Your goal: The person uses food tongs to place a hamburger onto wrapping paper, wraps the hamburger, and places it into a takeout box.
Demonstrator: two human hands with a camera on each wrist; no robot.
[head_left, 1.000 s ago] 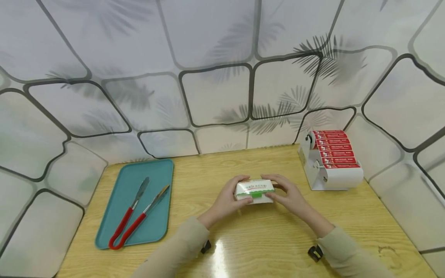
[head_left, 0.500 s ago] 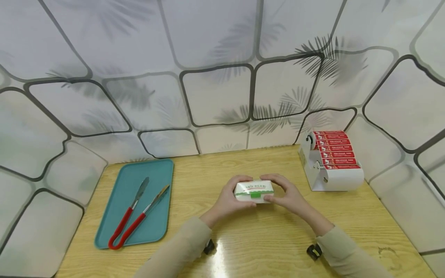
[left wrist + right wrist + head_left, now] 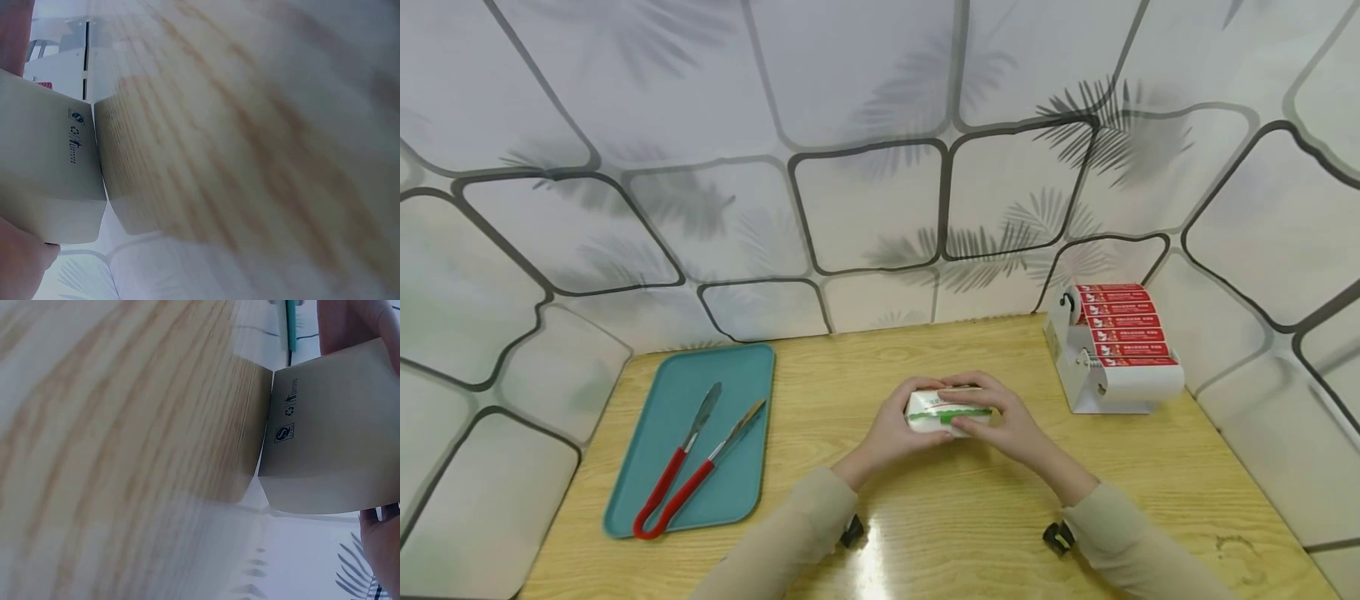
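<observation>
A small white paper food box (image 3: pixel 925 402) with a wavy green band and a green front tab sits near the middle of the wooden table. My left hand (image 3: pixel 889 429) grips its left end, thumb along the front and fingers behind. The right hand (image 3: pixel 1013 427) holds the right part, fingers laid across the lid and thumb at the front beside the tab. Both wrist views show a plain side of the box (image 3: pixel 47 150) with small printed marks, its lower edge at the tabletop. In the right wrist view, fingers flank the box (image 3: pixel 331 431) on two sides.
At left lies a teal tray (image 3: pixel 688 367) bearing red-handled tongs (image 3: pixel 674 479), whose bend reaches the tray's near edge. A white label dispenser (image 3: pixel 1067 367) with a roll of red labels (image 3: pixel 1123 321) stands at back right. Patterned walls (image 3: pixel 865 208) enclose the table (image 3: pixel 1150 475).
The right hand has shifted left over the box, its fingers now across the lid and its thumb nearer the green tab. The left hand keeps its grip, its thumb slightly lower than at first.
</observation>
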